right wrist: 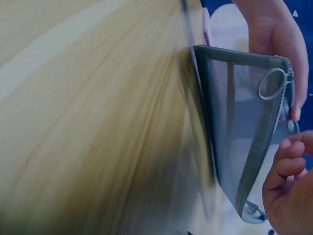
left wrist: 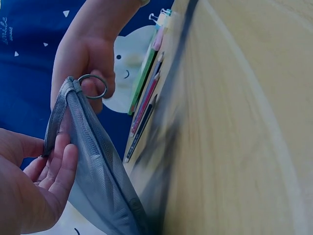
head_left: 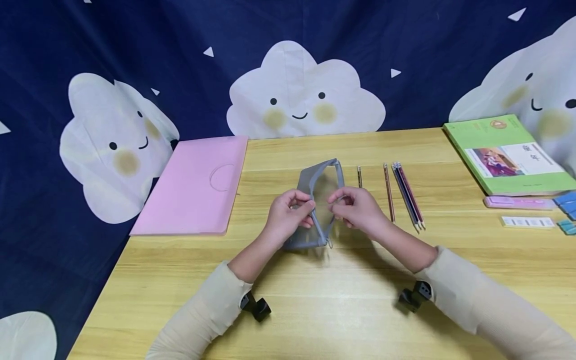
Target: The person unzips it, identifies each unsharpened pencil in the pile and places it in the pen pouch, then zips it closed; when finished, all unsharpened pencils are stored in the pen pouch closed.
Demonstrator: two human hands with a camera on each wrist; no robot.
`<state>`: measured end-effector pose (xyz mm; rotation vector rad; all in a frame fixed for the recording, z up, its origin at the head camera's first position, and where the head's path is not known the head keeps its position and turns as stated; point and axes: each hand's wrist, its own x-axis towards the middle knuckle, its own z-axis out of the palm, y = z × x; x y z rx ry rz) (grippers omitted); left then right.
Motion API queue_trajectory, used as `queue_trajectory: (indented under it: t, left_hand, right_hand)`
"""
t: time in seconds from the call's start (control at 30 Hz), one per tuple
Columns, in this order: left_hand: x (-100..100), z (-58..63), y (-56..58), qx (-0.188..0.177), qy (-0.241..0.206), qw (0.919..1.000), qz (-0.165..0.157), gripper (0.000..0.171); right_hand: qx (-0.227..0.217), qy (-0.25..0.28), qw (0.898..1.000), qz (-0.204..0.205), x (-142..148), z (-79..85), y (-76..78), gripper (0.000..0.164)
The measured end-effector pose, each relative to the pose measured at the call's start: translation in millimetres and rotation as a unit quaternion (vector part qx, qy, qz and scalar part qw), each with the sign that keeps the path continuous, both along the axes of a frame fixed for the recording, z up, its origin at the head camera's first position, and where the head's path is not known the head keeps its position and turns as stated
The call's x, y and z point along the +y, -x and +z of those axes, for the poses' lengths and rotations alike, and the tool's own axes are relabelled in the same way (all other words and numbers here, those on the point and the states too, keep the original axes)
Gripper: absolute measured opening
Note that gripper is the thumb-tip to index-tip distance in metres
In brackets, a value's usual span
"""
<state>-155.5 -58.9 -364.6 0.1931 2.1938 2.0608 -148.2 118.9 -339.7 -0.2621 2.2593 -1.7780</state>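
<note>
A grey see-through mesh zip pouch (head_left: 307, 176) stands tilted over the table between both hands, its zipped mouth spread apart. My left hand (head_left: 288, 214) pinches the left edge of the mouth between thumb and fingers. On the opposite edge, my right hand (head_left: 358, 209) pinches the rim with curled fingers. A metal ring hangs at the near end of the zip, clear in the right wrist view beside the pouch (right wrist: 239, 117). In the left wrist view the pouch (left wrist: 100, 161) hides part of the left fingers. No contents can be made out through the mesh.
A pink folder (head_left: 193, 185) lies at the left. Several pencils (head_left: 407, 195) lie right of the pouch, one (head_left: 359, 176) partly behind the right hand. Farther right are a green book (head_left: 499, 132), a purple highlighter (head_left: 517, 202), a white strip (head_left: 527, 222) and blue clips (head_left: 568, 204).
</note>
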Motion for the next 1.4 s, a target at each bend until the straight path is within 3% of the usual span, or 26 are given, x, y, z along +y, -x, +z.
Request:
queue_trajectory:
  t: [0.1, 0.17, 0.23, 0.33, 0.43, 0.57, 0.7, 0.83, 0.93, 1.0, 1.07, 1.1, 1.17, 1.23, 1.3, 1.33, 1.4]
  left_hand:
    - [-4.3, -25.2, 14.6, 0.019, -0.021, 0.9996, 0.006, 0.027]
    - [-7.3, -42.7, 24.3, 0.028, -0.038, 0.9989, 0.004, 0.033]
    - [-8.4, -47.1, 27.0, 0.027, -0.051, 0.9983, 0.003, 0.036]
    - [-9.8, -48.0, 27.6, 0.014, -0.059, 0.9981, 0.000, 0.036]
    - [-11.0, -47.0, 26.7, 0.009, -0.062, 0.9980, -0.003, 0.039]
    - [-11.6, -46.3, 26.0, 0.011, -0.064, 0.9979, -0.004, 0.043]
    - [-9.6, -36.0, 19.3, 0.011, -0.065, 0.9978, -0.003, 0.040]
    - [-4.2, -3.5, -1.8, 0.005, -0.045, 0.9989, -0.012, 0.025]
    - [-1.5, 16.7, -18.5, 0.025, 0.010, 0.9990, -0.036, 0.024]
    - [-1.3, 21.2, -26.5, 0.055, 0.076, 0.9940, -0.056, 0.026]
    - [-1.7, 24.3, -34.8, 0.108, 0.171, 0.9761, -0.078, 0.036]
    - [-1.6, 25.6, -39.0, 0.139, 0.230, 0.9594, -0.086, 0.042]
    - [-0.8, 27.1, -46.1, 0.206, 0.343, 0.9103, -0.105, 0.054]
    - [1.1, 27.5, -51.3, 0.282, 0.437, 0.8469, -0.111, 0.061]
    - [3.3, 26.8, -54.2, 0.348, 0.491, 0.7916, -0.105, 0.054]
    - [4.1, 26.4, -55.1, 0.376, 0.505, 0.7703, -0.099, 0.048]
    - [5.5, 25.2, -55.9, 0.415, 0.518, 0.7432, -0.085, 0.032]
  right_hand:
    - [0.047, -0.032, 0.997, 0.058, 4.9, 4.7, -8.1, 0.009]
    - [0.086, -0.057, 0.989, 0.108, 7.0, 7.1, -14.3, 0.006]
    - [0.132, -0.083, 0.978, 0.141, 8.4, 7.4, -20.6, 0.006]
    - [0.172, -0.121, 0.968, 0.139, 9.7, 3.1, -27.1, 0.012]
    - [0.155, -0.151, 0.969, 0.118, 10.8, -1.7, -30.6, 0.019]
    - [0.063, -0.118, 0.979, 0.155, 11.7, -5.4, -33.1, 0.025]
    - [0.017, -0.049, 0.984, 0.168, 11.5, -4.4, -36.7, 0.019]
    - [0.040, -0.021, 0.990, 0.131, 11.1, 0.7, -39.3, 0.018]
    - [0.058, -0.029, 0.992, 0.106, 10.2, 3.9, -40.7, 0.019]
    - [0.066, -0.035, 0.993, 0.094, 9.4, 4.9, -42.0, 0.019]
    - [0.072, -0.032, 0.994, 0.081, 8.6, 4.6, -42.8, 0.016]
    - [0.074, -0.029, 0.994, 0.074, 8.2, 4.5, -43.2, 0.015]
    - [0.078, -0.016, 0.995, 0.059, 7.6, 4.9, -43.8, 0.013]
    - [0.083, 0.001, 0.995, 0.050, 7.5, 5.5, -44.0, 0.013]
    - [0.089, 0.010, 0.995, 0.054, 7.1, 6.4, -44.3, 0.014]
    - [0.093, 0.011, 0.994, 0.058, 7.1, 6.9, -44.3, 0.015]
    - [0.113, -0.007, 0.992, 0.062, 7.4, 7.2, -43.8, 0.014]
